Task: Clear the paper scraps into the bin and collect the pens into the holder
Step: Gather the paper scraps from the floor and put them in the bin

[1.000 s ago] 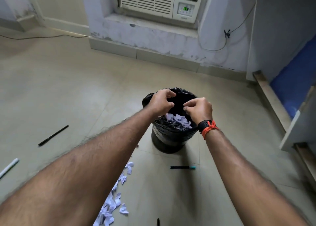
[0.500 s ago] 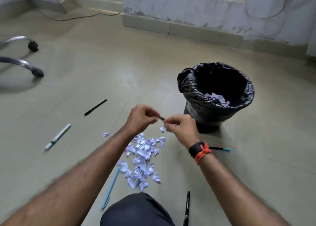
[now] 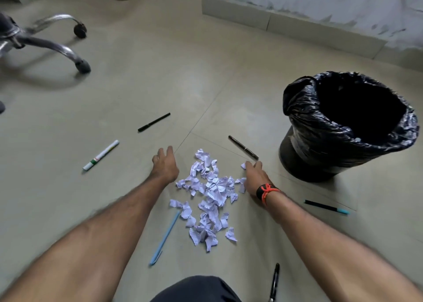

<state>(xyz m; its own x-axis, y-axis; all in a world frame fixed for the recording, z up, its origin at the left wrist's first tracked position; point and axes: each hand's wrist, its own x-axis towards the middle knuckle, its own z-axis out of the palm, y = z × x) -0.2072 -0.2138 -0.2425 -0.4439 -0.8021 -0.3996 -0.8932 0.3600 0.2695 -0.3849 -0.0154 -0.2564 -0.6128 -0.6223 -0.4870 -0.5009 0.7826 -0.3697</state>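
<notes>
Since the earlier frame, both hands have been lowered and parted: left hand [image 3: 165, 166] and right hand [image 3: 254, 176], spread and empty, flank the scraps [image 3: 208, 194], whose pile runs near-to-far between them.

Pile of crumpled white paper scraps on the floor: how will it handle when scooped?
The pile of crumpled white paper scraps is probably very light and loose, so pieces may scatter or slip out between the left hand and right hand. The scraps look soft; squeezing should compact them rather than damage anything.
</notes>
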